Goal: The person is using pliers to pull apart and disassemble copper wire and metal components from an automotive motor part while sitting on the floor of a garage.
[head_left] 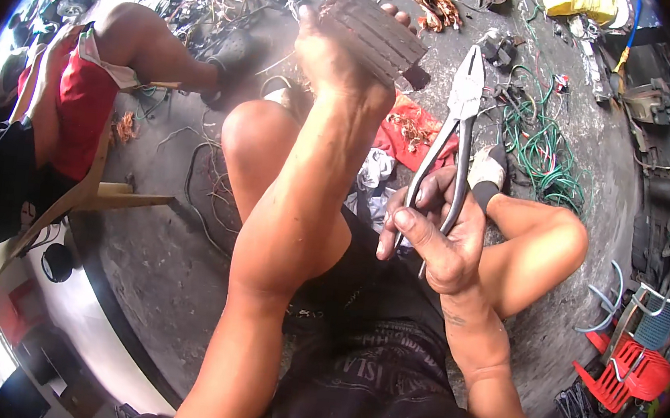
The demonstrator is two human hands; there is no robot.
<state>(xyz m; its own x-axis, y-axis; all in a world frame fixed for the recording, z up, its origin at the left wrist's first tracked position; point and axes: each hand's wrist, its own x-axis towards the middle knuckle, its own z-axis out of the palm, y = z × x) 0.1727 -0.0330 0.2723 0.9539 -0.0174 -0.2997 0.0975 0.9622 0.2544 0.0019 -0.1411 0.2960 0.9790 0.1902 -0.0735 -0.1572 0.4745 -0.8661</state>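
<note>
Raised at the top middle, my left hand [330, 55] grips a dark brown, rusty-looking rectangular block [375, 40] with grooves along its face. What kind of part it is, I cannot make out. Some fingertips show past its far edge. To the right and nearer my body, my right hand [445, 236] is closed round the handles of metal pliers [465, 101]. Their jaws point up and away, look closed, and stand apart from the block. Beneath, between my legs, lies a red cloth [411, 132] with copper-coloured scraps on it, beside a crumpled white cloth [375, 168].
A tangle of green wire [546, 153] lies right of my foot, and a copper wire bundle [437, 8] at the far side. Another person's leg [153, 46] is at the left by a chair [102, 195]. Red plastic chairs [634, 371] and machine parts [665, 168] line the right.
</note>
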